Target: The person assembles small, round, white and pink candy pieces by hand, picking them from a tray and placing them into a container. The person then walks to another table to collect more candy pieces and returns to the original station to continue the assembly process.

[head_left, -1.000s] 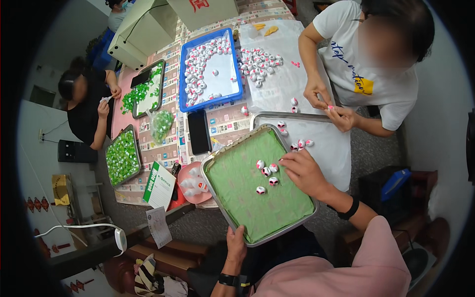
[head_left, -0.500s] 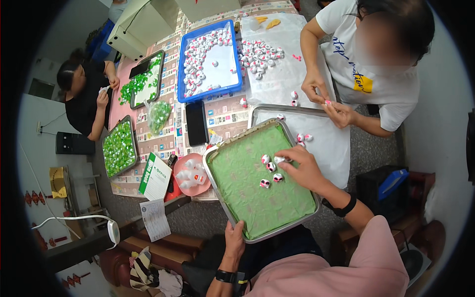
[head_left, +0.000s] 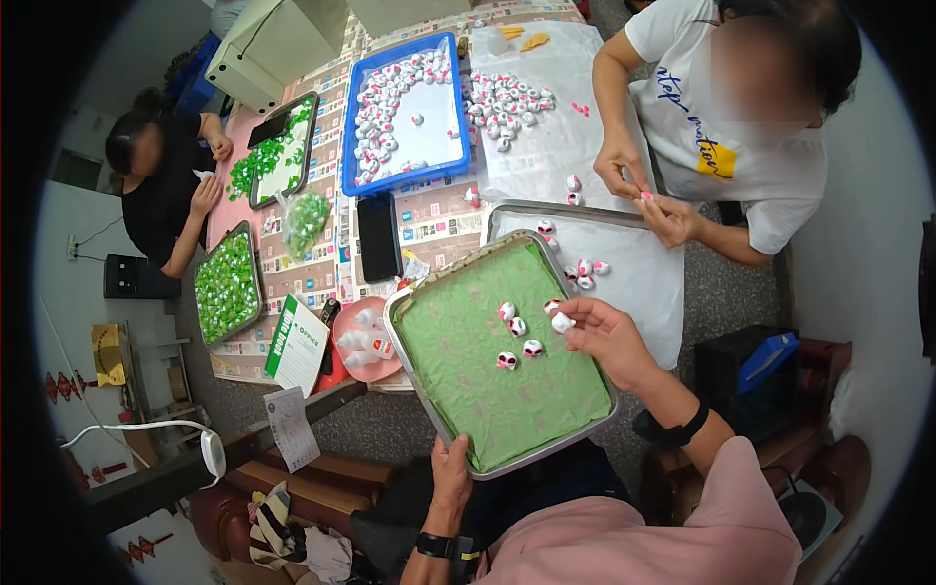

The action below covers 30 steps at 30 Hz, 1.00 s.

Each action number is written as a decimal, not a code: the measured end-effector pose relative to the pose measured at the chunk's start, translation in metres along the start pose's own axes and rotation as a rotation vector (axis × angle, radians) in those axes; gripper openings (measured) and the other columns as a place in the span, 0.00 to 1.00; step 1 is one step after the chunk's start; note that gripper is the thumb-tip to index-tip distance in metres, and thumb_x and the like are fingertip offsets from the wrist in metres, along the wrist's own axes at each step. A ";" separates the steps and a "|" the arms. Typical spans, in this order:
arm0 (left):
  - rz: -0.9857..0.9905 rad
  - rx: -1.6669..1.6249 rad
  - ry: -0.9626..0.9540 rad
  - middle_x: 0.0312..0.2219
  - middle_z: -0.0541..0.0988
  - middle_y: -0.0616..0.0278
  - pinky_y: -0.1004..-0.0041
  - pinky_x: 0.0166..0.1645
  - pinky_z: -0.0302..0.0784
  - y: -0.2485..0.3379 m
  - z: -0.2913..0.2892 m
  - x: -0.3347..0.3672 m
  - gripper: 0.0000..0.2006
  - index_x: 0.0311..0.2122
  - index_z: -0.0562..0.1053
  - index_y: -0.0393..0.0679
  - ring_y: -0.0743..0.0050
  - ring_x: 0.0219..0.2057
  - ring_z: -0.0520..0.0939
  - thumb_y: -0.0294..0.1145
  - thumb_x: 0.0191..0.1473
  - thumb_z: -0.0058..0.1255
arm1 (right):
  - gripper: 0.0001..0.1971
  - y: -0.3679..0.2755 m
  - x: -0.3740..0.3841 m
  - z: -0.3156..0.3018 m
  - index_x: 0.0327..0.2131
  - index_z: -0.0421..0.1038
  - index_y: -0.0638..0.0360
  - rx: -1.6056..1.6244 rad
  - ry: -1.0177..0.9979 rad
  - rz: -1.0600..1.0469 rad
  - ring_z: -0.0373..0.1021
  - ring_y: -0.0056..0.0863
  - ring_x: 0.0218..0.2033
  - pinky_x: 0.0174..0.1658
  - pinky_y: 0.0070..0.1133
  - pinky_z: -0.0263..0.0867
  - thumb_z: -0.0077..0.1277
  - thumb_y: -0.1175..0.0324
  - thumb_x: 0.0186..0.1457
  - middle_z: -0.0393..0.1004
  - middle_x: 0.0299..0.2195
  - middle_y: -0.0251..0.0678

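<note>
My left hand grips the near-left rim of a metal tray lined with green sheeting, thumb on top. Above the tray's right part, the fingers of my right hand pinch a small white ball-shaped piece. Just behind it, at my fingertips, another white piece shows in part. Several white pieces with pink and dark markings rest on the green lining to the left of my right hand. The tray is tilted in view, held over the table's near edge.
Past my tray lies another metal tray with white lining and several pieces. A blue bin holds many more. A person at right handles a small piece; another sits far left. A phone and pink plate are nearby.
My right hand has drawn back slightly to the right across the tray, the white piece in its fingers. The whole scene has shifted a little to the left in view.
</note>
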<state>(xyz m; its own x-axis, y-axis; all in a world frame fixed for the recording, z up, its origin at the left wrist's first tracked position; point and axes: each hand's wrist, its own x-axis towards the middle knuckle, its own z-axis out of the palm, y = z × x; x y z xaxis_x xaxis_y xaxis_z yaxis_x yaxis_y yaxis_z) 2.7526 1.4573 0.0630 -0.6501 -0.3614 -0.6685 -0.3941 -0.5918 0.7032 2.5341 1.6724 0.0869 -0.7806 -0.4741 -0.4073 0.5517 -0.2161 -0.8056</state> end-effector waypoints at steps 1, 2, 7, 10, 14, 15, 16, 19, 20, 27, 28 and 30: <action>0.000 0.003 -0.002 0.45 0.72 0.61 0.72 0.51 0.68 0.000 0.000 0.000 0.17 0.51 0.64 0.36 0.72 0.45 0.73 0.25 0.56 0.43 | 0.18 0.000 -0.003 0.004 0.47 0.67 0.61 -0.239 0.041 -0.090 0.69 0.23 0.42 0.42 0.18 0.66 0.51 0.78 0.51 0.71 0.44 0.36; 0.000 0.006 -0.005 0.45 0.72 0.61 0.72 0.51 0.68 -0.001 0.000 0.001 0.17 0.51 0.64 0.36 0.72 0.45 0.73 0.25 0.56 0.43 | 0.19 -0.002 -0.006 0.009 0.47 0.67 0.62 -0.479 0.083 -0.178 0.69 0.24 0.41 0.41 0.18 0.66 0.52 0.79 0.49 0.71 0.43 0.37; -0.011 0.042 -0.017 0.47 0.71 0.62 0.69 0.53 0.68 -0.003 -0.004 0.001 0.20 0.53 0.63 0.39 0.70 0.47 0.73 0.28 0.54 0.46 | 0.26 0.017 -0.011 0.007 0.48 0.64 0.61 -1.006 0.103 -0.533 0.64 0.39 0.41 0.44 0.27 0.64 0.53 0.82 0.41 0.69 0.40 0.42; -0.005 0.048 -0.031 0.47 0.72 0.62 0.70 0.52 0.68 -0.001 -0.002 0.000 0.21 0.53 0.63 0.39 0.70 0.47 0.73 0.28 0.54 0.46 | 0.28 0.020 -0.015 0.007 0.50 0.62 0.61 -1.107 0.074 -0.535 0.63 0.42 0.42 0.47 0.30 0.62 0.53 0.82 0.40 0.67 0.40 0.43; -0.003 0.052 -0.039 0.46 0.72 0.62 0.70 0.52 0.68 0.000 0.000 -0.001 0.21 0.53 0.63 0.39 0.70 0.46 0.73 0.28 0.54 0.47 | 0.27 0.019 -0.018 0.009 0.50 0.61 0.61 -1.175 0.037 -0.485 0.62 0.42 0.41 0.47 0.31 0.61 0.53 0.81 0.41 0.66 0.41 0.43; -0.006 0.056 -0.038 0.46 0.72 0.62 0.70 0.52 0.68 0.000 0.000 -0.001 0.21 0.53 0.63 0.39 0.70 0.46 0.73 0.28 0.54 0.47 | 0.27 0.016 -0.019 0.009 0.50 0.62 0.62 -1.153 0.019 -0.443 0.62 0.42 0.42 0.47 0.31 0.61 0.53 0.81 0.42 0.66 0.41 0.43; -0.005 0.056 -0.043 0.46 0.72 0.62 0.70 0.52 0.68 -0.001 0.000 -0.001 0.20 0.53 0.63 0.39 0.70 0.46 0.73 0.28 0.54 0.47 | 0.26 0.013 -0.020 0.009 0.49 0.62 0.62 -1.132 0.000 -0.401 0.62 0.42 0.42 0.47 0.31 0.61 0.53 0.80 0.42 0.66 0.41 0.42; -0.001 0.057 -0.053 0.46 0.72 0.62 0.70 0.52 0.68 -0.004 -0.004 0.000 0.20 0.53 0.63 0.39 0.70 0.46 0.73 0.28 0.54 0.47 | 0.23 0.002 -0.020 0.003 0.46 0.66 0.61 -0.952 0.012 -0.409 0.62 0.40 0.43 0.47 0.30 0.61 0.54 0.78 0.42 0.66 0.41 0.40; 0.001 0.057 -0.054 0.46 0.72 0.62 0.70 0.52 0.68 -0.005 -0.005 0.000 0.20 0.53 0.63 0.39 0.70 0.46 0.73 0.28 0.54 0.47 | 0.22 -0.001 -0.016 -0.001 0.45 0.67 0.61 -1.049 0.058 -0.467 0.62 0.39 0.43 0.46 0.30 0.60 0.55 0.77 0.42 0.66 0.41 0.39; -0.025 0.053 -0.051 0.46 0.72 0.61 0.70 0.51 0.70 -0.002 -0.003 0.001 0.20 0.52 0.63 0.39 0.70 0.46 0.74 0.28 0.54 0.47 | 0.18 -0.007 0.004 -0.006 0.39 0.72 0.57 -1.376 0.213 -0.620 0.61 0.35 0.42 0.44 0.29 0.59 0.59 0.74 0.40 0.67 0.39 0.33; -0.028 0.050 -0.051 0.46 0.72 0.61 0.70 0.51 0.70 -0.001 -0.003 0.000 0.20 0.52 0.63 0.39 0.70 0.46 0.74 0.28 0.54 0.47 | 0.17 -0.005 0.006 -0.007 0.38 0.72 0.57 -1.383 0.207 -0.620 0.61 0.34 0.41 0.44 0.29 0.59 0.59 0.74 0.39 0.67 0.39 0.32; -0.036 0.045 -0.051 0.46 0.72 0.61 0.70 0.51 0.69 0.000 -0.004 0.000 0.20 0.53 0.63 0.39 0.70 0.46 0.74 0.28 0.54 0.46 | 0.17 -0.003 0.007 -0.009 0.36 0.73 0.56 -1.342 0.189 -0.599 0.61 0.34 0.41 0.44 0.29 0.59 0.60 0.74 0.38 0.66 0.38 0.32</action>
<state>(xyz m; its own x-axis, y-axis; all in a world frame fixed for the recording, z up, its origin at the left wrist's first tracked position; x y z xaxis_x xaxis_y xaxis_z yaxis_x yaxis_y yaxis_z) 2.7552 1.4542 0.0616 -0.6665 -0.3027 -0.6813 -0.4458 -0.5707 0.6896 2.5241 1.6769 0.0823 -0.8725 -0.4625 0.1572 -0.4534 0.6468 -0.6132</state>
